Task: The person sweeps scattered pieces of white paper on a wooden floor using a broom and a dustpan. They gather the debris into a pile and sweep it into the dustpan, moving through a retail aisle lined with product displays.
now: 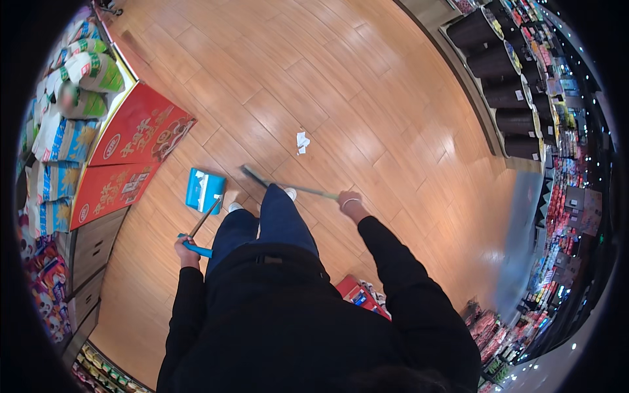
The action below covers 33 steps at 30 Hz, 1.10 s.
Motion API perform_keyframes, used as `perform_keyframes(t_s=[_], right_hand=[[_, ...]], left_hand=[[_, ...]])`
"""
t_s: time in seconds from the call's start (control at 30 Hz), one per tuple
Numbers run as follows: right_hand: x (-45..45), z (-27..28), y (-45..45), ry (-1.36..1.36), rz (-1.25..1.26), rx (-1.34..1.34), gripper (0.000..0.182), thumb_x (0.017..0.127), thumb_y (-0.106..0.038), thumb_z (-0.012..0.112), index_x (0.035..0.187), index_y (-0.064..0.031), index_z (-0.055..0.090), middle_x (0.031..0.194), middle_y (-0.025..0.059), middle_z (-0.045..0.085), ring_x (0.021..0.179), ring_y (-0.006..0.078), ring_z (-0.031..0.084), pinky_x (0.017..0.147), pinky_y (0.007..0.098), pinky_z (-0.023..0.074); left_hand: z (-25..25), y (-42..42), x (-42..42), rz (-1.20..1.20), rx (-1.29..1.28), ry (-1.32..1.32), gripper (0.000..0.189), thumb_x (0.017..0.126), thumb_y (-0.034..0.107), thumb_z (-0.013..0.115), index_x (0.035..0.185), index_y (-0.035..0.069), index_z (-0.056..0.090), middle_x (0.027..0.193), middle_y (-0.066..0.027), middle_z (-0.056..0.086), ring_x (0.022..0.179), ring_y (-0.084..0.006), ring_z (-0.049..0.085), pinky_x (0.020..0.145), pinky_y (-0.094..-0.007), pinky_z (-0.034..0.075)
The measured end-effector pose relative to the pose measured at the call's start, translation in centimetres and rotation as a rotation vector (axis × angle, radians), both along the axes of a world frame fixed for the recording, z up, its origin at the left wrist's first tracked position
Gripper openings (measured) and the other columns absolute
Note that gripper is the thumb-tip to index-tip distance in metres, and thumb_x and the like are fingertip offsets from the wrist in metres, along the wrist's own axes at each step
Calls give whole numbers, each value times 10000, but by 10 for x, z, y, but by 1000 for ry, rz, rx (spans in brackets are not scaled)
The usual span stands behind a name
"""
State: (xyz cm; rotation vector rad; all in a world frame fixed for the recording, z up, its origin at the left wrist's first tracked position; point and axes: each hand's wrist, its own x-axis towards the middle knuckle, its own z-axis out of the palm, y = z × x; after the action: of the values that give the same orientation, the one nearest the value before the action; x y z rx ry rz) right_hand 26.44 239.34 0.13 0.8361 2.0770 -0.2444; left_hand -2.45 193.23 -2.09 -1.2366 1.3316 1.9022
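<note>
My left hand (186, 251) is closed around the blue grip of a long-handled dustpan. The blue pan (209, 189) rests on the floor ahead of my left foot, with some pale scraps in it. In my right hand (350, 202) is the handle of a broom (314, 190), which runs leftward across my shins. Its dark bristle head (254, 176) is near the floor, between the dustpan and my right leg, and looks blurred. Torn white paper scraps (302, 142) lie on the wood-look floor beyond the broom head, apart from it.
At left stands a display with red printed panels (132, 132) and stacked bagged goods (93, 73), above wooden cabinets (96, 245). Dark bins (508, 108) and packed shelves line the right. A red box of goods (361, 294) is by my right side.
</note>
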Motion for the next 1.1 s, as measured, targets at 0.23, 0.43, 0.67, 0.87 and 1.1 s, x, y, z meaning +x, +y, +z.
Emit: perform_keyframes(t_s=[0.23,0.43,0.67,0.87,1.1], right_hand=[[73,-22,143,-66,-161,229,196,758,-197,454,879,-100,575,902,80,575,844,206,555,669,308,449],[69,-18,201,105,-195,307,185,763,-154,437,857,-79,578,886,105,574,828,222,560,635,316,466],[124,-15,142,346,-719,296,200,787,-197,385,855,-42,491,806,158,570,776,285,553,634,377,437],[264,-62,-15,348,-1037,-118,369,686,-352,502,820,-12,553,789,203,558,789,325,531,681,376,415],[320,-28,-268,514,-1670,-129,349,677,-332,540,816,-12,555,774,190,561,785,323,526,682,378,413]], left_hand=[[29,57,27,-73,-10,26,124,644,43,437,766,26,441,587,-42,447,451,-91,435,365,-136,353],[47,104,41,-145,-27,15,138,638,36,425,775,28,439,591,-38,443,452,-87,435,367,-133,344],[38,165,40,-319,-22,28,111,619,19,415,729,34,412,569,-39,432,439,-86,420,366,-141,339],[39,237,36,-532,11,128,61,612,3,395,644,48,371,536,-33,400,425,-98,398,361,-157,326],[23,294,8,-696,-12,91,52,623,60,400,587,56,364,528,-42,402,436,-126,394,413,-206,343]])
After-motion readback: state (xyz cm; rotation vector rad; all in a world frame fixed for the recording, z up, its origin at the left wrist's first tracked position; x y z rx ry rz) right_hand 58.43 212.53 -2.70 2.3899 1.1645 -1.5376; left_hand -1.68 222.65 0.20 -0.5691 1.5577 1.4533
